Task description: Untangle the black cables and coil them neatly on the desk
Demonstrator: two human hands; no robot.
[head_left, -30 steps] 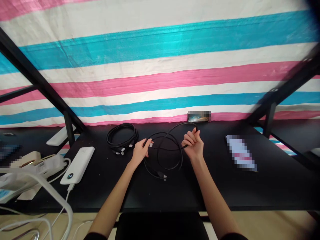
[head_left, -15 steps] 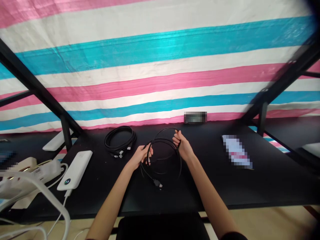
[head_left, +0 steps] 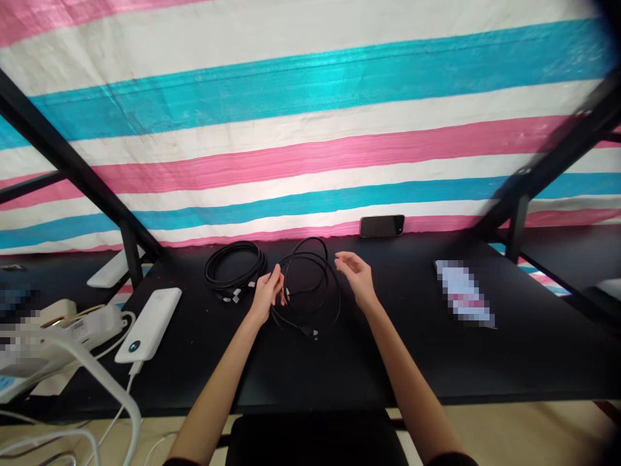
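Note:
A black cable [head_left: 310, 285] lies in loose loops on the black table [head_left: 388, 349] in front of me. My left hand [head_left: 266, 294] pinches the left side of these loops, near a silver plug end. My right hand [head_left: 358, 277] hovers just right of the loops with fingers spread and nothing in it. Another plug end of the cable rests at the front of the coil. A second black cable [head_left: 235, 266], neatly coiled, sits to the left of my left hand.
A white power bank [head_left: 150, 323] with a plugged-in cable lies at the left. White power strips and cords [head_left: 63, 336] crowd the far left. A dark phone [head_left: 382, 225] rests by the striped tarp [head_left: 310, 129]. A blurred card [head_left: 463, 292] lies right. Black frame bars [head_left: 533, 175] slant at both sides.
My right hand has let go of the cable loop and opened. The loops have settled onto the table, slightly left of before. My left hand keeps its hold.

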